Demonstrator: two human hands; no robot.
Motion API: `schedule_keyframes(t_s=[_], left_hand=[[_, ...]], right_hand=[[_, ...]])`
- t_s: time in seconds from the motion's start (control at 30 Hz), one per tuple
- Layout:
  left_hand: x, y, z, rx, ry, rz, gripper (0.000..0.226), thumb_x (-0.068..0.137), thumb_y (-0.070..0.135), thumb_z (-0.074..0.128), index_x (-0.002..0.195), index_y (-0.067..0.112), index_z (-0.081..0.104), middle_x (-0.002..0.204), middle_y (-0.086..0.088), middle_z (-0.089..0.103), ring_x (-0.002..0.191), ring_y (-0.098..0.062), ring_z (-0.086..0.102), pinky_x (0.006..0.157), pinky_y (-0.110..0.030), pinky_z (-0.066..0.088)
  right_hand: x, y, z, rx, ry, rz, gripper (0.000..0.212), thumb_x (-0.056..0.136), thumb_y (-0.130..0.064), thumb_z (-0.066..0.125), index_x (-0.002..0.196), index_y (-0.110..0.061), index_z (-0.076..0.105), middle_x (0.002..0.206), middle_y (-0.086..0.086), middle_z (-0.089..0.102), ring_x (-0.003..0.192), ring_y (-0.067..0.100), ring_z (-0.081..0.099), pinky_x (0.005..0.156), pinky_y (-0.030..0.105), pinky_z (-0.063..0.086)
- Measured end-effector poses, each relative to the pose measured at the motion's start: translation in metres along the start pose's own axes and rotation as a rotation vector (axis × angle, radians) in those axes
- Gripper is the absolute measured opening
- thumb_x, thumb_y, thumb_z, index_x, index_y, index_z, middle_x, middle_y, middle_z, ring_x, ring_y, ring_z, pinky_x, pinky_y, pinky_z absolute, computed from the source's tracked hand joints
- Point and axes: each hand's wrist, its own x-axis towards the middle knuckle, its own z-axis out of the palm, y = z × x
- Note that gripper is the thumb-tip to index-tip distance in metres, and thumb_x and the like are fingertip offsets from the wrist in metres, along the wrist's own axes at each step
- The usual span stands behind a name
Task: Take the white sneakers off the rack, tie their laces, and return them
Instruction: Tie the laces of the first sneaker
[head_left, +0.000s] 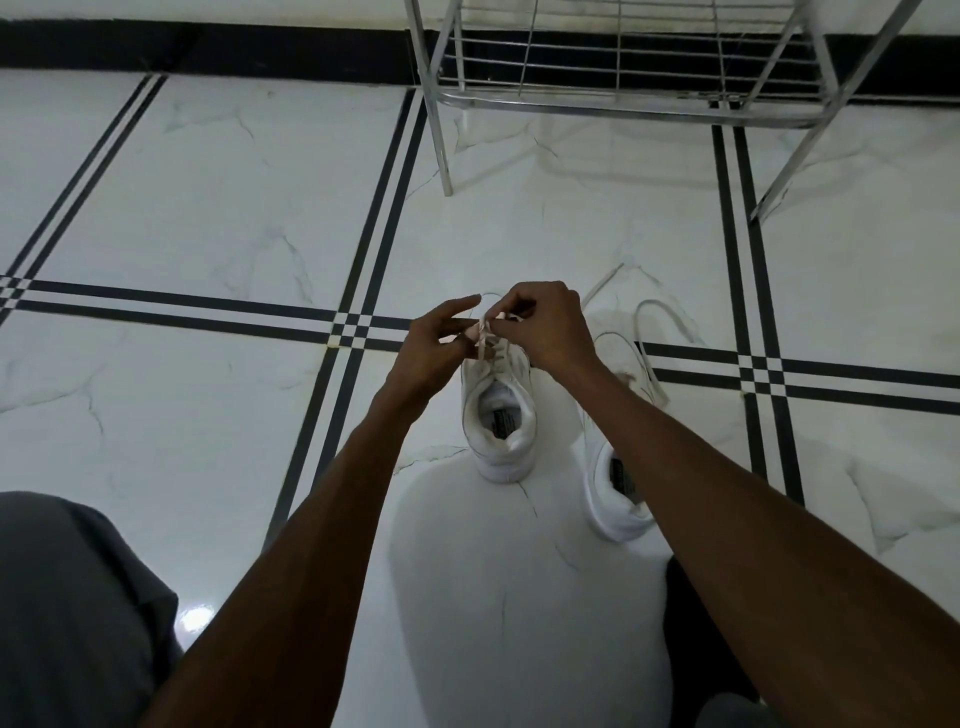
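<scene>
Two white sneakers stand on the tiled floor with their heels toward me. Over the left sneaker (500, 415) my left hand (434, 343) and my right hand (545, 325) meet, both pinching its white laces (485, 338) above the tongue. The hands hide the front of that shoe. The right sneaker (615, 483) sits beside it, partly under my right forearm. Its loose laces (649, 322) trail out over the floor beyond the toe.
A chrome wire shoe rack (613, 98) stands against the wall straight ahead, its lowest shelf bare. White marble floor tiles with black stripes (358, 332) spread all around. My grey-clad knee (67, 613) fills the lower left corner.
</scene>
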Motion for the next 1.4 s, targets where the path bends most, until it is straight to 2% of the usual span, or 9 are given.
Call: schedule_keyframes(t_s=[0.1,0.2,0.33,0.37,0.5,0.8,1.0,1.17,1.4], left_hand=[[0.0,0.001,-0.004,0.079,0.0,0.043,0.031,0.096,0.022,0.071,0.127,0.015,0.073,0.103,-0.006,0.08,0.096,-0.019,0.077,0.096,-0.039,0.059],[-0.001,0.003,-0.004,0.142,0.056,0.046,0.018,0.094,0.019,0.073,0.106,0.009,0.08,0.098,-0.007,0.081,0.093,-0.021,0.077,0.094,-0.046,0.061],[-0.005,-0.004,-0.016,0.344,0.202,-0.006,0.011,0.092,0.016,0.075,0.099,0.012,0.082,0.097,-0.003,0.081,0.079,0.001,0.074,0.077,-0.014,0.058],[-0.01,-0.008,-0.023,0.404,0.251,-0.029,0.01,0.092,0.018,0.075,0.098,0.015,0.082,0.095,-0.001,0.08,0.079,0.001,0.073,0.074,-0.012,0.056],[-0.032,-0.031,-0.036,0.465,0.262,-0.177,0.012,0.088,0.03,0.079,0.096,0.022,0.083,0.08,0.004,0.076,0.086,-0.022,0.075,0.085,-0.043,0.062],[-0.043,-0.027,-0.023,0.344,0.384,-0.163,0.016,0.09,0.026,0.072,0.099,0.018,0.083,0.092,0.0,0.08,0.091,-0.015,0.072,0.091,-0.042,0.059],[-0.045,-0.028,-0.019,0.618,0.358,-0.16,0.009,0.09,0.016,0.069,0.097,0.016,0.073,0.086,0.006,0.067,0.086,-0.019,0.067,0.076,-0.033,0.049],[-0.045,-0.026,-0.019,0.691,0.374,-0.175,0.008,0.089,0.011,0.067,0.096,0.014,0.071,0.087,0.004,0.065,0.081,-0.015,0.059,0.074,-0.034,0.042],[-0.042,-0.037,-0.018,0.574,0.367,-0.192,0.011,0.092,0.013,0.067,0.1,0.009,0.074,0.091,-0.004,0.073,0.085,-0.021,0.067,0.075,-0.034,0.05]], right_hand=[[-0.002,0.003,-0.006,0.05,-0.002,0.039,0.008,0.075,-0.012,0.084,0.082,-0.015,0.081,0.078,-0.004,0.077,0.072,0.002,0.07,0.062,0.008,0.049],[-0.004,0.001,-0.012,0.049,-0.058,0.092,0.015,0.071,-0.024,0.089,0.083,-0.017,0.083,0.075,-0.005,0.077,0.068,0.008,0.073,0.061,0.018,0.056],[-0.004,0.018,-0.029,-0.053,-0.05,0.198,0.028,0.069,-0.034,0.091,0.085,-0.013,0.082,0.074,0.001,0.077,0.069,0.01,0.073,0.069,0.016,0.057],[-0.005,0.028,-0.037,-0.096,-0.015,0.261,0.029,0.069,-0.035,0.091,0.085,-0.012,0.082,0.075,0.003,0.078,0.072,0.012,0.074,0.075,0.022,0.06],[-0.014,0.059,-0.054,-0.194,0.05,0.513,0.038,0.061,-0.043,0.091,0.078,-0.011,0.081,0.078,0.01,0.079,0.083,0.024,0.077,0.082,0.042,0.063],[-0.002,0.065,-0.037,-0.253,0.085,0.6,0.068,0.049,-0.054,0.085,0.097,-0.006,0.077,0.102,0.016,0.076,0.105,0.03,0.07,0.088,0.04,0.061],[-0.003,0.062,-0.036,-0.365,0.09,0.581,0.06,0.072,-0.053,0.08,0.111,-0.007,0.074,0.117,0.017,0.07,0.12,0.033,0.059,0.086,0.031,0.045],[-0.005,0.061,-0.036,-0.441,0.113,0.539,0.048,0.075,-0.044,0.082,0.104,-0.006,0.076,0.109,0.017,0.073,0.117,0.033,0.06,0.088,0.035,0.051],[-0.011,0.048,-0.036,-0.45,0.11,0.432,0.034,0.075,-0.031,0.084,0.093,-0.003,0.074,0.101,0.017,0.075,0.104,0.033,0.068,0.085,0.038,0.057]])
